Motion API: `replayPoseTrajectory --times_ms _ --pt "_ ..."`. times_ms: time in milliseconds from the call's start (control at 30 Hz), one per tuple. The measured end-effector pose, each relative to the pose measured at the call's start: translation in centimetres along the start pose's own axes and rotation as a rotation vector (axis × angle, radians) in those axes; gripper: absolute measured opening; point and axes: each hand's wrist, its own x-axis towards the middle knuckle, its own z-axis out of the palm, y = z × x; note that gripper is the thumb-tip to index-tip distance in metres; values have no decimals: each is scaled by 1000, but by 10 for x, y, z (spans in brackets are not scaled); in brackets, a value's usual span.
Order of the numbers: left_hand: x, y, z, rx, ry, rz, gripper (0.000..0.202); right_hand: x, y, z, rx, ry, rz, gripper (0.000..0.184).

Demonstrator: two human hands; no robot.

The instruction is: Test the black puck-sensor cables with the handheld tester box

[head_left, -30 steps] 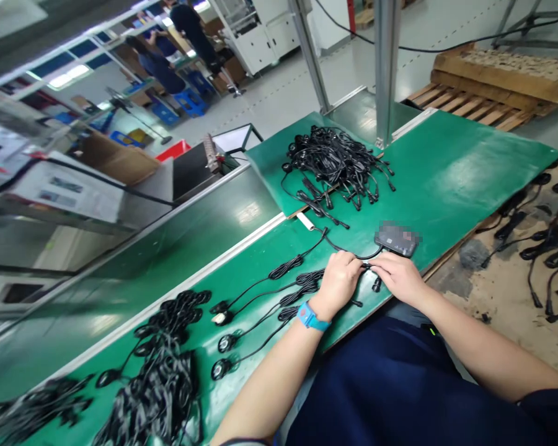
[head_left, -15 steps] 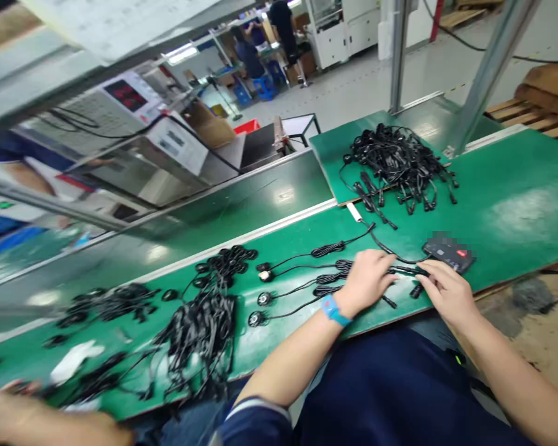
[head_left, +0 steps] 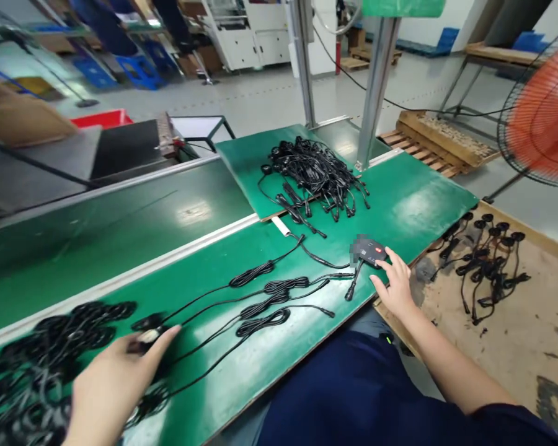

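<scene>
On the left, my left hand [head_left: 114, 378] is closed around a round black cable head [head_left: 149, 336] with a pale centre, pinched between thumb and fingers. Its cable runs right to a tied bundle [head_left: 286, 285] and a thin plug joint [head_left: 341, 275] by a black control box [head_left: 372, 251] with a red mark. My right hand [head_left: 395, 285] has its fingers apart, fingertips at the box's right edge, gripping nothing. A loose black connector [head_left: 350, 291] hangs from the box. Beside the first cable lie other coiled cables [head_left: 263, 325], roughly parallel on the green bench.
A heap of black cables [head_left: 311, 170] lies on a raised green board [head_left: 237, 148]. More tangled cables [head_left: 37, 365] are at the left. More lie on cardboard [head_left: 539, 334] at the right, near an orange fan [head_left: 546, 111]. A metal post [head_left: 376, 93] rises behind the bench.
My left hand has left the cable bundles and moved left onto a round cable head. My right hand has let go of the cable joint and moved to the box. The view has swung right.
</scene>
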Motion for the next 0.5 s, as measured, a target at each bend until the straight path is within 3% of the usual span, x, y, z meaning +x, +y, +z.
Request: replayPoseTrajectory --times_ms 233,500 --pt "-5 -1 16 -279 174 59 46 8 10 0 64 28 -99 31" --pt "-1 -16 33 -460 193 96 37 7 24 18 -21 152 -165 29"
